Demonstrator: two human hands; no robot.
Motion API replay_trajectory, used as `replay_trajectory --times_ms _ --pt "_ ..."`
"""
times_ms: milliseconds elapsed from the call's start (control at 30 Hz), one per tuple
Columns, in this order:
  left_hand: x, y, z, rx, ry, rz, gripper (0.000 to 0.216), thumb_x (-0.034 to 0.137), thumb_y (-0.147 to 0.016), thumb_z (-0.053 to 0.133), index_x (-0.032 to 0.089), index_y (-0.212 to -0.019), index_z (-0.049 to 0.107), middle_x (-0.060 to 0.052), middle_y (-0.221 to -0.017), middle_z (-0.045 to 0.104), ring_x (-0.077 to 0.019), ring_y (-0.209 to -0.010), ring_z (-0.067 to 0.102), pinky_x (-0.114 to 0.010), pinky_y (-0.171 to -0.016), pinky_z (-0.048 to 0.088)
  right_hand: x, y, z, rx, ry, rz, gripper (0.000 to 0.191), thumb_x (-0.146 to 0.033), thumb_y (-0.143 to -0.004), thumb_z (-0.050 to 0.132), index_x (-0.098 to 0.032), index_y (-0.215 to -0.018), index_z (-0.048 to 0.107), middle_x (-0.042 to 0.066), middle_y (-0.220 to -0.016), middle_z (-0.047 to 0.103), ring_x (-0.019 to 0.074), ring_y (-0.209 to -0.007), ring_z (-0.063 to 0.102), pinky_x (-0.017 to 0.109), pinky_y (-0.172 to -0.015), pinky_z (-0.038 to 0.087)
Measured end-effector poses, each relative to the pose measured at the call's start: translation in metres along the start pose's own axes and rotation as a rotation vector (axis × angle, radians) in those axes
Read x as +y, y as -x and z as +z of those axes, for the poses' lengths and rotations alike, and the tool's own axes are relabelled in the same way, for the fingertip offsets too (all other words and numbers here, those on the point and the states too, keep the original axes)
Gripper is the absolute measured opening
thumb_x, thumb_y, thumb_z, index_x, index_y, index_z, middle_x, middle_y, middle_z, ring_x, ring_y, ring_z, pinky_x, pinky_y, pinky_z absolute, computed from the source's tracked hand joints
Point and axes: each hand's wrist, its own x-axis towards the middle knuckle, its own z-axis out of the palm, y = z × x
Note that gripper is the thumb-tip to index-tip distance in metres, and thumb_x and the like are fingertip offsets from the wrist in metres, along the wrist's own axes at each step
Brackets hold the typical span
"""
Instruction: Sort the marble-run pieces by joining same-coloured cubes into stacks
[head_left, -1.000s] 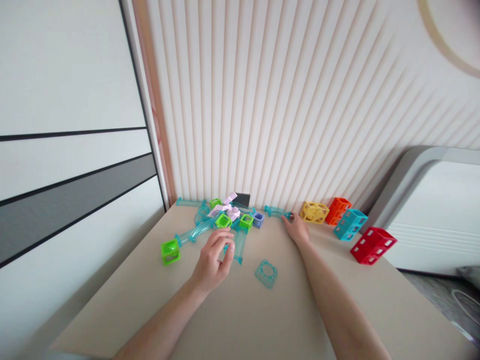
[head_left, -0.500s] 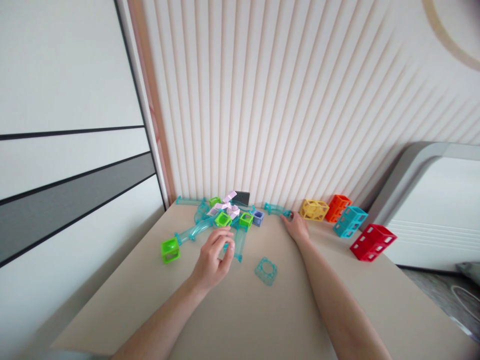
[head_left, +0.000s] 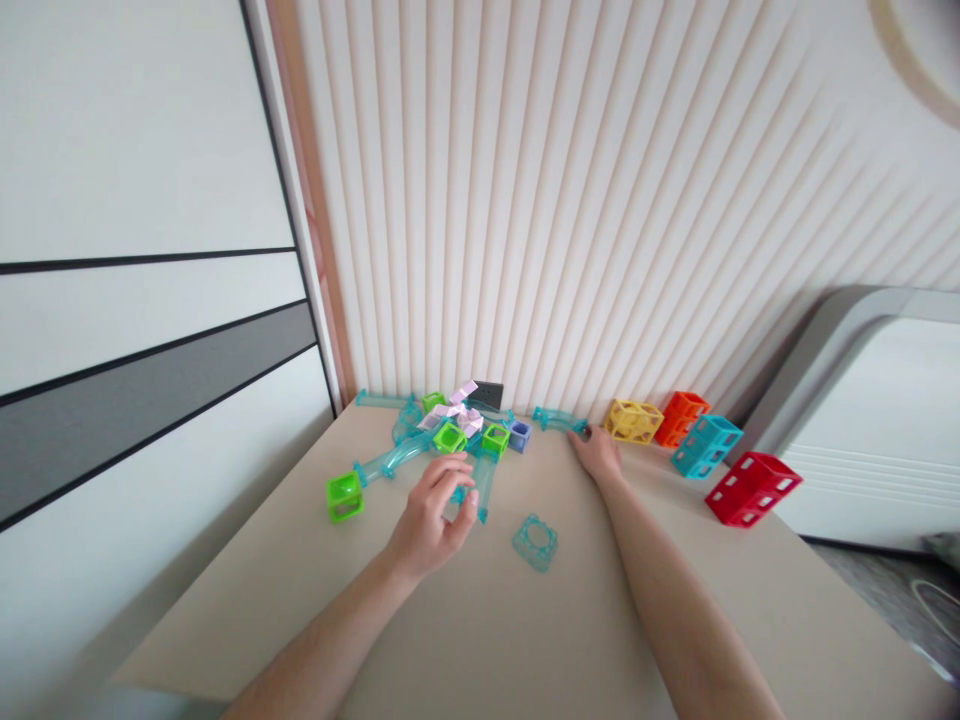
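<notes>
My left hand (head_left: 435, 515) hovers over the table with fingers curved and thumb apart, holding nothing. Beneath and behind its fingers lies a straight translucent teal track piece (head_left: 486, 480), partly hidden. Further out, my right hand (head_left: 600, 455) has its fingertips closed around the near end of a curved teal track piece (head_left: 559, 417) by the wall; the fingers partly cover that end. Between my arms a flat teal square with a round hole (head_left: 535, 542) rests on the table. A green cube frame (head_left: 345, 497) stands left of my left hand.
A pile of green cubes (head_left: 450, 437), pale pink pieces (head_left: 469, 420) and teal tracks lies against the ribbed wall, beside a purple cube (head_left: 519, 435) and a black block (head_left: 489, 395). Rightward stand yellow (head_left: 634, 421), orange (head_left: 681, 418), blue (head_left: 706, 446) and red (head_left: 752, 489) block frames.
My left hand's thumb and fingers have spread further apart. My right hand stays at the track's end. The whole view has shifted slightly.
</notes>
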Motion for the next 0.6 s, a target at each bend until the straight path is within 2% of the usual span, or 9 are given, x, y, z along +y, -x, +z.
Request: replay_trajectory --times_ms 367,600 --pt "0.002 -0.002 0.001 0.016 0.002 -0.001 0.007 0.02 -0.091 0.055 0.021 -0.094 0.062 -0.009 -0.105 0.064 -0.0244 -0.113 0.061 -0.04 -0.1 0.051 -0.001 0.002 0.001 0.001 0.045 -0.02 0.051 -0.048 -0.092 0.051 -0.011 -0.124 0.063 0.021 -0.123 0.064 0.035 -0.117 0.058 0.043 -0.094 0.045" --pt "0.0 -0.002 0.002 0.029 0.005 -0.009 0.009 0.019 -0.092 0.053 0.021 -0.093 0.062 -0.009 -0.104 0.065 -0.0244 -0.114 0.06 -0.04 -0.099 0.051 -0.002 0.021 -0.004 0.02 0.071 -0.061 0.052 -0.036 -0.092 0.049 -0.005 -0.132 0.055 0.025 -0.123 0.062 0.035 -0.118 0.057 0.04 -0.099 0.043"
